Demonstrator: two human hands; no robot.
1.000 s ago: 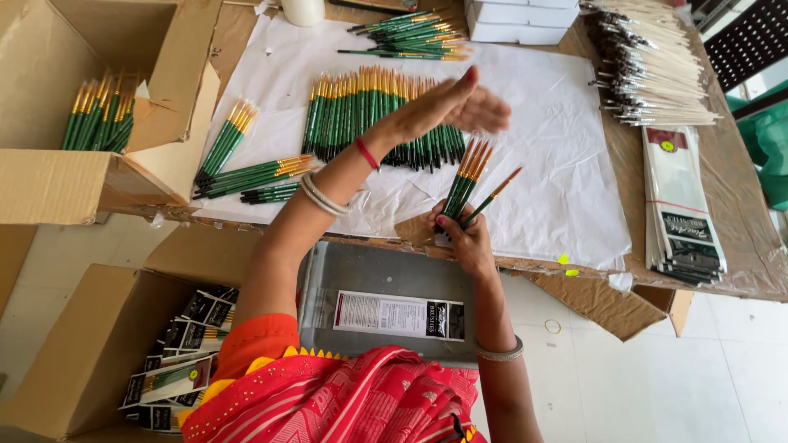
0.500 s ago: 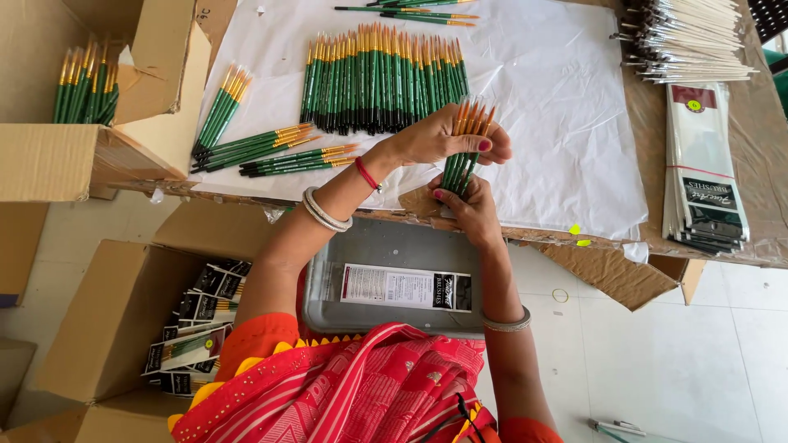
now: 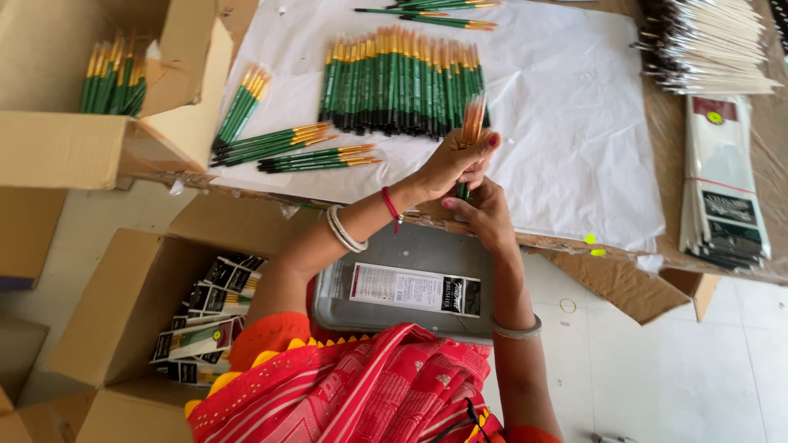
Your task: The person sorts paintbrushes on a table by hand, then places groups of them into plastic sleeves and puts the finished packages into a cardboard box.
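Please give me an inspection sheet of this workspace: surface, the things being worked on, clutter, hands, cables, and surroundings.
Surface: brown table with a white paper sheet spread over it.
Things in work: small bundle of brushes with orange ends, held upright over the table edge; a long row of green brushes lies behind it.
Clutter: loose green brush groups at left, white-handled brushes and flat packets at right.
Hands: left hand wraps the bundle's upper part; right hand has its grip lower down.
Cables: nothing seen.
Surroundings: open cardboard boxes, one holding packed cards; grey tray on the lap; pale tiled floor.
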